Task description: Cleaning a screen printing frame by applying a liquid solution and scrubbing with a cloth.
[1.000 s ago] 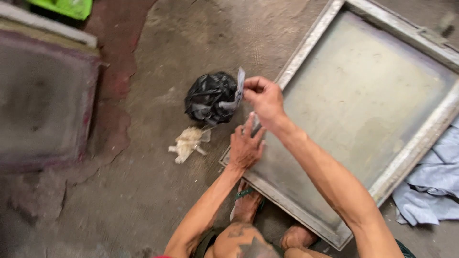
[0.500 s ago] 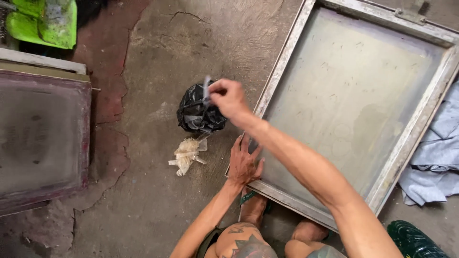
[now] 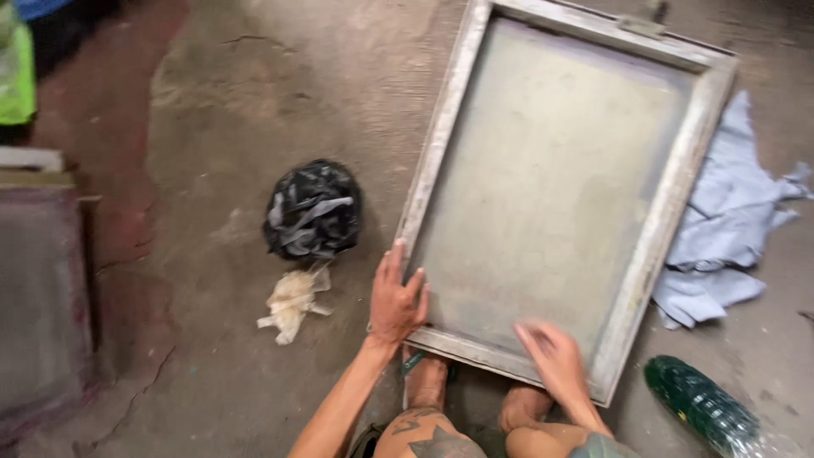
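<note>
Head view — both hands, left (image 3: 397,297) and right (image 3: 555,360), flat and released on framed screen (image 3: 551,187) — crumpled black bag (image 3: 314,209) beside

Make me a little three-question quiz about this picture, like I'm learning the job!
1. True or false: the left hand rests on the corner of the framed screen.
2. What lies right next to the black plastic bag? A) a crumpled pale rag B) a hammer C) a red cup
3. Fill in: the right hand presses on the frame's ____ edge.

Key: 1 true; 2 A; 3 bottom (nearest the person).
</note>
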